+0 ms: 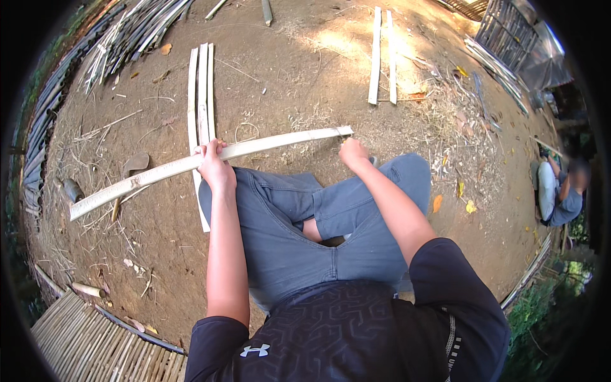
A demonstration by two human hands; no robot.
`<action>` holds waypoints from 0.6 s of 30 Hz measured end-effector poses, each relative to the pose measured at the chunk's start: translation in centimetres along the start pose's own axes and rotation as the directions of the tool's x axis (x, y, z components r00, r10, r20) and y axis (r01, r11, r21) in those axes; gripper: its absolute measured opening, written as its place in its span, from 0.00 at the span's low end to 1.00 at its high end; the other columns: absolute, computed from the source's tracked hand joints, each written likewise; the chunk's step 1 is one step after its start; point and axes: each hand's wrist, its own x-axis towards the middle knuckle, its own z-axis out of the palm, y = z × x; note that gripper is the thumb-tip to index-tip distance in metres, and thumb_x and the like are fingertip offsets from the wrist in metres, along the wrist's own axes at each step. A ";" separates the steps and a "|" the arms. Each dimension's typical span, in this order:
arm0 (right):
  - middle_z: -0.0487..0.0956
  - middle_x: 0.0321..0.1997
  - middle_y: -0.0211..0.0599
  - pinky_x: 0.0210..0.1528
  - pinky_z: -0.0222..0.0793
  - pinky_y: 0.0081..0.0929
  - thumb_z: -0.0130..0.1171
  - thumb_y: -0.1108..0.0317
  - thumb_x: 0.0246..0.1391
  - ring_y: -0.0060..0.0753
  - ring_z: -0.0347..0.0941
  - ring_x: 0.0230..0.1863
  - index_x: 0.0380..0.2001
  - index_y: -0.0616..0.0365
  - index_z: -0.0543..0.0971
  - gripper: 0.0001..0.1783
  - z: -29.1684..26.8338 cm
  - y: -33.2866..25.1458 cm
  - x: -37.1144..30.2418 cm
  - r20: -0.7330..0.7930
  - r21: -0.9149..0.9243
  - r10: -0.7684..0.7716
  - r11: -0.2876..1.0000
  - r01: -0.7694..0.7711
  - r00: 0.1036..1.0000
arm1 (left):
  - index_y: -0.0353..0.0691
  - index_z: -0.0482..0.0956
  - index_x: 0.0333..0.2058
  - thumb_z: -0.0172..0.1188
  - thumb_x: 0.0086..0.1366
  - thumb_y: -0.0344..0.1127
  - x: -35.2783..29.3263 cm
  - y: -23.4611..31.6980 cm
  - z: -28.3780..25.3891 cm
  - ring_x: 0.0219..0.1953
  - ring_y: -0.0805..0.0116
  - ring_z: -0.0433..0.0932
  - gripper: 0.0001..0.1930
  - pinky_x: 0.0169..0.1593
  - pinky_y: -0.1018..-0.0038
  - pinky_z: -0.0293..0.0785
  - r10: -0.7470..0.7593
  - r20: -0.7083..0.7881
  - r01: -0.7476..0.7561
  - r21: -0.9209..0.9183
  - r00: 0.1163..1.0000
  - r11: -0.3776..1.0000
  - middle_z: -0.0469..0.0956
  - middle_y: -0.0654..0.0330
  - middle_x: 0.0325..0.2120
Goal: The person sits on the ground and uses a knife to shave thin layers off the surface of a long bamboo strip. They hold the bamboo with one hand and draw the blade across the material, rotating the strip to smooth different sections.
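Observation:
A long, pale split-bamboo strip lies crosswise over the front of my lap, its left end reaching out low over the dirt. My left hand is closed around it left of its middle. Close to the strip's right end, my right hand makes a fist; whatever is inside it is hidden, and a small dark bit shows by the strip's tip. Beneath the held strip, several pale bamboo strips lie side by side on the ground, pointing away from me. My legs are crossed under both hands.
Two more strips lie ahead to the right. A heap of split bamboo fills the far left. A flat brown piece and a dark bottle-shaped object lie left. A bamboo slat panel is behind left. Another person sits far right.

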 end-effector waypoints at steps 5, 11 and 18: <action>0.77 0.52 0.56 0.56 0.70 0.46 0.52 0.62 0.59 0.56 0.73 0.55 0.46 0.63 0.79 0.18 -0.7 2.5 1.2 0.066 0.029 0.132 0.990 -0.134 0.989 | 0.47 0.58 0.28 0.55 0.59 0.17 -0.3 -0.2 0.3 0.27 0.74 0.68 0.17 0.42 0.69 0.73 -0.012 0.032 0.013 -0.015 0.999 1.000 0.66 0.64 0.22; 0.77 0.53 0.51 0.57 0.70 0.43 0.52 0.60 0.60 0.51 0.74 0.56 0.47 0.59 0.79 0.18 0.4 4.6 2.8 0.076 0.006 0.151 0.988 -0.152 0.986 | 0.48 0.58 0.29 0.55 0.60 0.18 -0.5 -0.3 0.6 0.27 0.74 0.67 0.17 0.44 0.69 0.72 -0.044 0.079 0.048 -0.049 0.996 0.998 0.65 0.66 0.23; 0.79 0.49 0.52 0.54 0.71 0.46 0.48 0.58 0.62 0.53 0.76 0.51 0.44 0.60 0.80 0.19 -0.4 -0.8 -5.2 0.023 0.085 -0.038 0.996 0.036 0.999 | 0.47 0.59 0.30 0.56 0.60 0.19 -0.5 -0.2 0.0 0.28 0.73 0.69 0.16 0.44 0.70 0.73 -0.014 0.058 0.015 -0.012 0.998 1.000 0.68 0.64 0.23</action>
